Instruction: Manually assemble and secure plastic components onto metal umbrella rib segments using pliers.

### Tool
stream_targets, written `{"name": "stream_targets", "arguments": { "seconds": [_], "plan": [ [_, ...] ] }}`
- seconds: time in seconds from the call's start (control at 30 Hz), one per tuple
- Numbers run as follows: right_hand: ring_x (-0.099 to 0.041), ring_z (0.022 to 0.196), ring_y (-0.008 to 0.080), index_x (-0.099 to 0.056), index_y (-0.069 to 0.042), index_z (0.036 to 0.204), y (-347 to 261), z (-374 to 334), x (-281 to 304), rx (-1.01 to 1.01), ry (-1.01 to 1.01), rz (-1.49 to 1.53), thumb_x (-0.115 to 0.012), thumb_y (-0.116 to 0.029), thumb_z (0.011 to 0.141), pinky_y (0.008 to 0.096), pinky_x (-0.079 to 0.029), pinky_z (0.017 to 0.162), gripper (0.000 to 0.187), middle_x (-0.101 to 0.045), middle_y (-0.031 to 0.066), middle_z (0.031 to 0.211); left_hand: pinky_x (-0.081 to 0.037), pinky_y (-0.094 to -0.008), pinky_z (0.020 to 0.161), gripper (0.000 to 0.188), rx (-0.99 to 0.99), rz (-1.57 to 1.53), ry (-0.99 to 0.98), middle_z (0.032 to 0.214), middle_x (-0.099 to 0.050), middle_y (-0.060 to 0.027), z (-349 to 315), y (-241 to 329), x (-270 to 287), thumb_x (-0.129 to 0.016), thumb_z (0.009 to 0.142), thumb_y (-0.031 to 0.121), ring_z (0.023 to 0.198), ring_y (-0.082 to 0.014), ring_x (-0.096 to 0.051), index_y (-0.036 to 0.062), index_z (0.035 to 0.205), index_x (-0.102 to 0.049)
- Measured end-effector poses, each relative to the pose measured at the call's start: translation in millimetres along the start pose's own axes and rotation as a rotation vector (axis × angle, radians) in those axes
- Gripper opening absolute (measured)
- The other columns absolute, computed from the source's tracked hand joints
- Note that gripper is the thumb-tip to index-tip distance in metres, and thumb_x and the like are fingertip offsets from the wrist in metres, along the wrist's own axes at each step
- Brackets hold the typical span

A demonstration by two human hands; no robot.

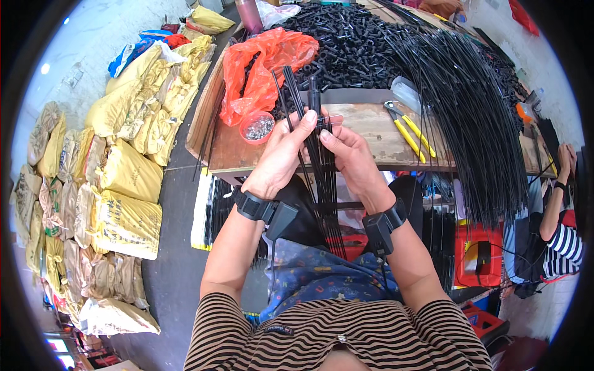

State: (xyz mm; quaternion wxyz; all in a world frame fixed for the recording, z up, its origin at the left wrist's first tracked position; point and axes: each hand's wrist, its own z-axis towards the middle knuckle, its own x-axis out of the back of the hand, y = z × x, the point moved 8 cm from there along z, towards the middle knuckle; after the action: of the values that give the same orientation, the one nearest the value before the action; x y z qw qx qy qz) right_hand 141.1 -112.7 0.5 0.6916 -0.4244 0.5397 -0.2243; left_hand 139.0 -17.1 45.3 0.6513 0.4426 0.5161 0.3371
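In front of me, over the table's near edge, both hands are closed on a bundle of thin black rods (pixel 327 204) that hangs down toward my lap. My left hand (pixel 279 154) pinches the rods with thumb and fingers, and several rod ends stick up past it. From the other side my right hand (pixel 354 159) grips the same bundle, its thumb pressed on the front. A thicker black tube (pixel 314 94) rises upright between the hands at the top of the bundle. Just left of my left hand sits a small red dish (pixel 243 131) with tiny metal pieces.
Yellow-handled pliers (pixel 408 135) lie on the wooden table (pixel 368 127). Behind are a red plastic bag (pixel 272 52) and a heap of black fittings (pixel 352 46); many black rods (pixel 464 123) drape over the right edge. Sacks (pixel 130 173) line the left; another person's arm (pixel 552 207) shows far right.
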Motion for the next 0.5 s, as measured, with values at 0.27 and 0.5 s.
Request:
{"name": "stream_targets", "arguments": {
  "seconds": [0.27,0.5],
  "plan": [
    [-0.058,0.072,0.0048,-0.062,-0.003,0.092,-10.3,-6.9,-5.4,0.195,0.093,-0.16,-0.06,-0.013,0.092,0.0207,-0.047,0.065,0.011,-0.065,0.0009,0.083,-0.05,-0.0316,0.087,0.031,-0.022,-0.003,-0.047,0.112,-0.064,-0.0124,0.2,0.5,-4.5,-0.054,0.096,0.029,0.099,-0.0166,-0.062,0.0041,0.113,-0.056],
    [-0.054,0.069,0.0022,-0.062,-0.002,0.09,-11.2,-9.4,1.1,0.216,0.159,-0.256,-0.065,-0.011,0.088,0.0187,-0.043,0.061,0.009,-0.064,-0.0003,0.082,-0.048,-0.0232,0.071,0.016,-0.175,-0.014,0.23,0.088,-0.067,-0.0025,-3.2,-5.3,11.8,-0.064,0.09,0.019,0.076,-0.0073,-0.06,0.0042,0.096,-0.064]
  ]
}}
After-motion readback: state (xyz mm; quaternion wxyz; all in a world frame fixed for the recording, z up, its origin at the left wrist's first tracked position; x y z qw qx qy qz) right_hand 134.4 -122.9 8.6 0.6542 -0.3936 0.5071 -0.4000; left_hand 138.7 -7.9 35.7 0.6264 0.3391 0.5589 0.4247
